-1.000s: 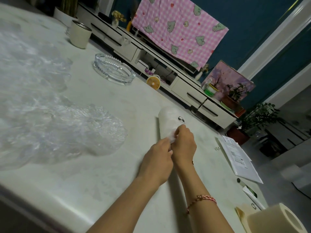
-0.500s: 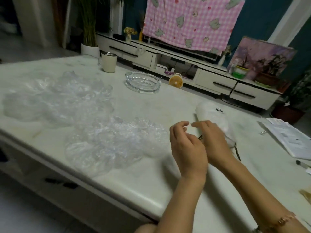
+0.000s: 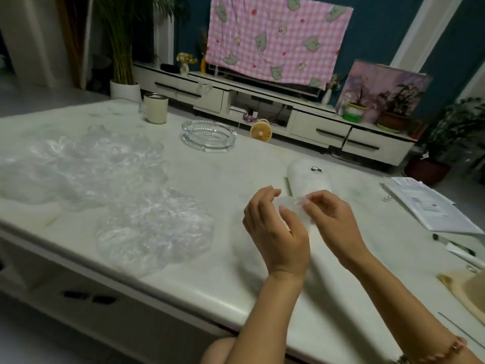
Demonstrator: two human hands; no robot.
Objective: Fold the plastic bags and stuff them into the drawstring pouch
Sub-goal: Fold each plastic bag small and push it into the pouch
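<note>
From the head view, a pale marble-look table (image 3: 236, 271) fills the foreground of a dim living room with dark blue walls. Above its near edge the left hand (image 3: 275, 232) and right hand (image 3: 330, 219) meet, each with fingers curled and pinching one end of a small clear plastic bag (image 3: 291, 207) held between them, off the surface. Just beyond the hands the white drawstring pouch (image 3: 309, 177) lies on its side on the table, a small dark mark on its upper face; whether it touches the hands cannot be told. To the left lie two crumpled spreads of clear bags, a nearer heap (image 3: 154, 227) by the table edge and a farther heap (image 3: 78, 164) behind it. A cream mug (image 3: 156, 108) and a glass ashtray (image 3: 209, 135) stand toward the far edge, well apart from the hands. Papers (image 3: 430, 206) and a pen (image 3: 454, 244) lie at the right. Behind the table runs a low white cabinet (image 3: 320, 130) with a small yellow fan (image 3: 260, 130) before it, a pink checked cloth (image 3: 278, 38) hanging above, and a painting (image 3: 385, 88) leaning at the right.
</note>
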